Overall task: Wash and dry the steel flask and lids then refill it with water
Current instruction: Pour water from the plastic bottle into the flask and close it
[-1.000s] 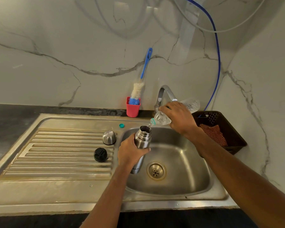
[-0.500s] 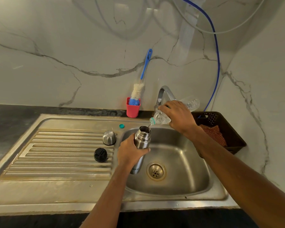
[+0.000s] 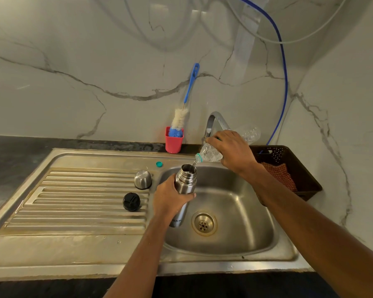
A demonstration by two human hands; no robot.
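Refilling is the step in hand, I judge. My right hand (image 3: 233, 151) grips a plastic bottle (image 3: 211, 155), tipped with its mouth down-left, and a thin stream enters the steel flask (image 3: 186, 183). My left hand (image 3: 170, 198) is wrapped round the flask's middle, above the left side of the sink (image 3: 202, 261). The flask's long axis is nearly upright, mouth up, leaning slightly right. Next I must watch the level, then fit the black lid (image 3: 131, 201) and the steel lid (image 3: 143, 179).

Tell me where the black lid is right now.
In the head view, the black lid sits on the drainboard, left of the basin, beside the steel cap.
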